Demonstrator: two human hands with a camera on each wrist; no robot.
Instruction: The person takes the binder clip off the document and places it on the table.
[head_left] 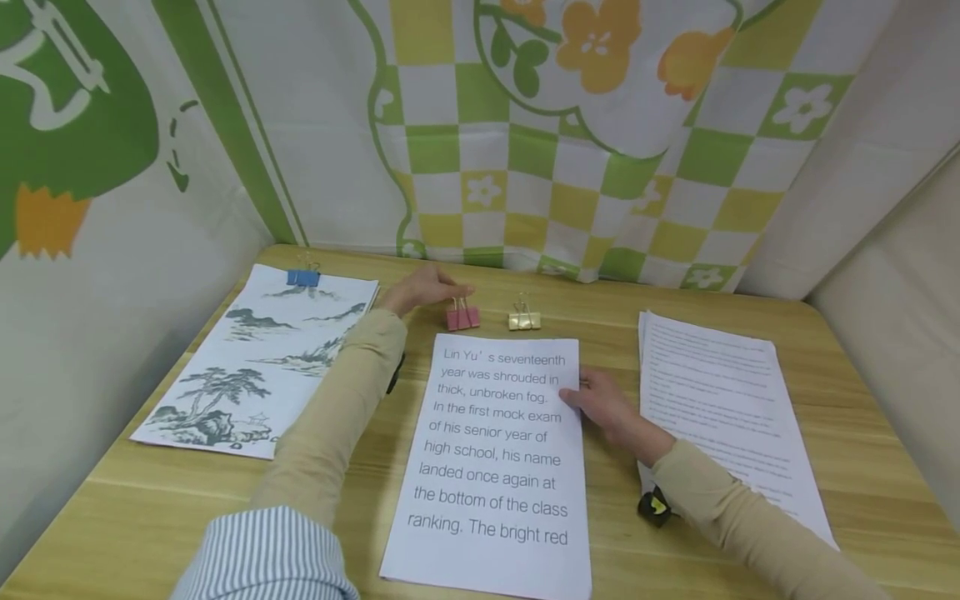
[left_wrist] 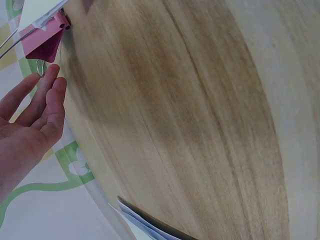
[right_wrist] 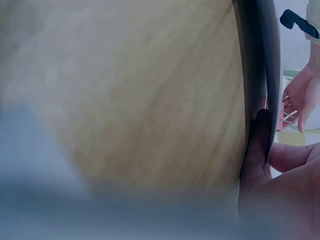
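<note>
My left hand (head_left: 422,289) reaches to the pink binder clip (head_left: 462,318) at the back of the table. In the left wrist view its thumb and fingers pinch a wire handle of that clip (left_wrist: 44,41). At the right edge of the middle stack of printed paper (head_left: 487,492), my right hand (head_left: 606,407) holds the sheets. Its thumb lies on top; in the right wrist view a finger (right_wrist: 260,140) is under the sheets, which bow up from the table. A gold binder clip (head_left: 524,321) stands just right of the pink one, beyond the stack's top edge.
At the left lie sheets with a landscape painting (head_left: 225,367), a blue binder clip (head_left: 303,277) on their top edge. Another text stack (head_left: 712,400) lies right, partly under my right forearm. A patterned curtain (head_left: 555,167) hangs behind the wooden table (head_left: 112,533).
</note>
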